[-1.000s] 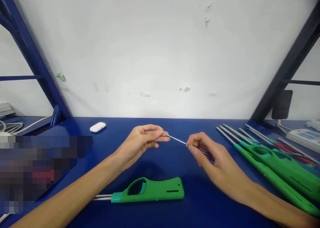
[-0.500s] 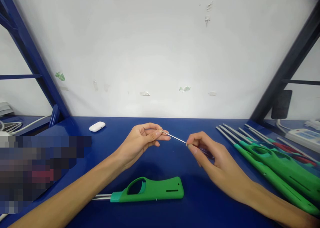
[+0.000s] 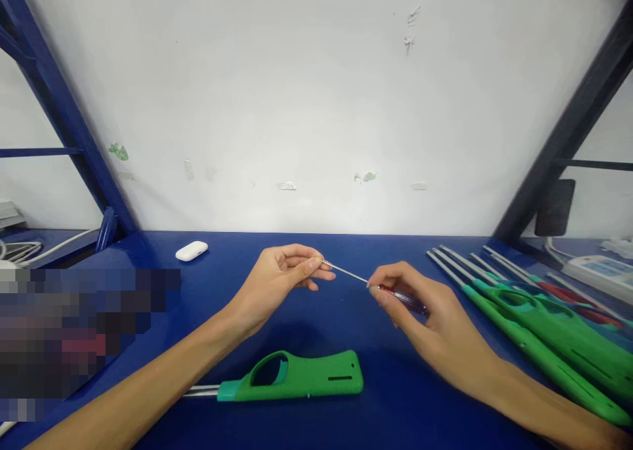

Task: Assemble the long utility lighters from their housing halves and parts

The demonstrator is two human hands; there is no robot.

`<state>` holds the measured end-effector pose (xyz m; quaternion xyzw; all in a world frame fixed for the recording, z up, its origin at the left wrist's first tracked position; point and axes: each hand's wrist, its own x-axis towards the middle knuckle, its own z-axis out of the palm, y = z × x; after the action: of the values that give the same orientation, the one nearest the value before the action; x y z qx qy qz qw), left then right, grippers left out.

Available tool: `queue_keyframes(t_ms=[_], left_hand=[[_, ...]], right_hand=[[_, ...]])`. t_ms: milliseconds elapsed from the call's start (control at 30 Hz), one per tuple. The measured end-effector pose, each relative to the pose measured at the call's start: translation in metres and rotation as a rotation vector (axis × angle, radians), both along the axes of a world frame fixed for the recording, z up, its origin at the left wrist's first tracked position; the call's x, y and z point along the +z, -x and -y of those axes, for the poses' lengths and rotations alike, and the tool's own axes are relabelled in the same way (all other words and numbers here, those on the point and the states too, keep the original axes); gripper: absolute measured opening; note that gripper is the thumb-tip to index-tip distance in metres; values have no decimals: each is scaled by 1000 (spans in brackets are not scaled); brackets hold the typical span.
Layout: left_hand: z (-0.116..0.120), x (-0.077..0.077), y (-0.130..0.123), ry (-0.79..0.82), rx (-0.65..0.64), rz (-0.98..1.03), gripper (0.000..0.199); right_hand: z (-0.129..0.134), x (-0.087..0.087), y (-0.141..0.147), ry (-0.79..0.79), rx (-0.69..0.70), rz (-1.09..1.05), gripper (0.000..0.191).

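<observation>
A screwdriver with a see-through reddish handle and a thin metal shaft lies across the gap between my hands. My right hand is closed round the handle, with thumb and forefinger pinching near the base of the shaft. The tip end runs into the pinched thumb and forefinger of my left hand; whether a small part sits there too is hidden. Below them on the table, a green gas lighter casing rests flat, its trigger loop and teal collar to the left. Its metal rods pass behind my left forearm.
More green lighters and red ones are piled at the right, rods pointing away. A white earbud case sits at the back left of the blue table. Behind is a white wall; a power strip is far right.
The screwdriver's reddish handle shows more clearly in my right hand, whose grip has shifted slightly. My left hand stays pinched at the tip. The lighters have not moved.
</observation>
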<state>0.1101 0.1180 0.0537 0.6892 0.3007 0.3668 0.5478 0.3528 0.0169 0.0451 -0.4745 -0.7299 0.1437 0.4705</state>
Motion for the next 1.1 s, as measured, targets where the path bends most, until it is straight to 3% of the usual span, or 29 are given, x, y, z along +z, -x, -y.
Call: queue_keyframes(t_ms=[300,600,833,1100], left_hand=[[5,4,-2,-54,-21,-142,38],[33,16,-11,-148,-69,-309,17],[46,11,-14,-240,-119,-428,12],[51,6,-15,-225,-225,-459,8]], right_hand=[[3,11,-5,-91,-64,-223,24],[1,17,-6,-187,-63,-416,31],[2,15,-5,-298,-89,-230,29],[10,8,-5,-263,123,-121,46]])
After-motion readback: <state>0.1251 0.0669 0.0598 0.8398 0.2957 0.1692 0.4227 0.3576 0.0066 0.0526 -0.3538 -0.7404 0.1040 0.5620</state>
